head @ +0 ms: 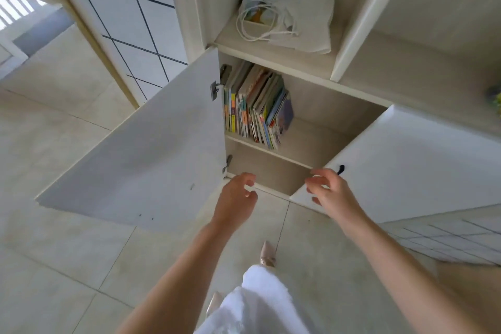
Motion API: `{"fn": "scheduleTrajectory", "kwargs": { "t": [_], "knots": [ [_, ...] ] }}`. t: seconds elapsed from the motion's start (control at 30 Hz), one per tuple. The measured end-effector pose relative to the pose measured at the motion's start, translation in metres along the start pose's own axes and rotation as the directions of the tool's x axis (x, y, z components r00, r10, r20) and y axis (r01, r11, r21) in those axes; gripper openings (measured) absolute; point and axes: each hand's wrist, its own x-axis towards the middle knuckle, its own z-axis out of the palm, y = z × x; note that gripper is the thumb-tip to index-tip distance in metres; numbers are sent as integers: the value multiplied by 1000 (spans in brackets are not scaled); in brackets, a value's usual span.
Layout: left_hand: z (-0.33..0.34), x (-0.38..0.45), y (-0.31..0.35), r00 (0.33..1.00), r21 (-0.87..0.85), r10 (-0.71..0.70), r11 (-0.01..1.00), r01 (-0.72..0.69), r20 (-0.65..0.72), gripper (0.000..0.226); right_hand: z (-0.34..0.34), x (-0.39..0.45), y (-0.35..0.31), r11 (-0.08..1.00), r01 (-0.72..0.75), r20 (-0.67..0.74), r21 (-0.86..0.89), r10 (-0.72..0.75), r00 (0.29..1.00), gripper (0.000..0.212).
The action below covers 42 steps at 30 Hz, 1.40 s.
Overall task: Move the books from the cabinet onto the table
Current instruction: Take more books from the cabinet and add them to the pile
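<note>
Open cabinet (306, 62) — books (256, 106) shelved above (untouched), left hand (235, 198), right hand (329, 192), both empty, loosely curled.

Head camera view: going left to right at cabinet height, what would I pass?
Left cabinet door → books → bare shelf → right cabinet door.

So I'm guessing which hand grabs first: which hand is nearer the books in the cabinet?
Left, narrowly. The left hand hangs below the books, almost straight under them at the cabinet's bottom edge. The right hand is level with it but further right, by the right door.
</note>
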Motion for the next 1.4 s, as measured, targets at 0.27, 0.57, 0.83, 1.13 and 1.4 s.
{"fn": "scheduleTrajectory", "kwargs": {
  "t": [0.27,0.57,0.83,1.13,1.4],
  "knots": [
    [46,113,13,992,-62,-123,991,120,-42,42,-1,155,-31,997,-34,193,-66,46,980,36],
    [86,212,0,974,-174,-74,984,36,-216,65,55,279,-70,947,-318,341,32,289,895,94],
    [103,261,-15,939,-242,-18,968,-71,-345,67,85,349,-73,943,-332,342,23,305,889,92],
    [119,268,-21,933,-388,-17,912,-133,-359,72,97,373,-67,933,-356,412,-41,341,845,124],
    [132,263,-24,916,-299,17,943,-148,-401,75,96,375,-60,948,-315,366,-50,311,877,133]
  ]
}}
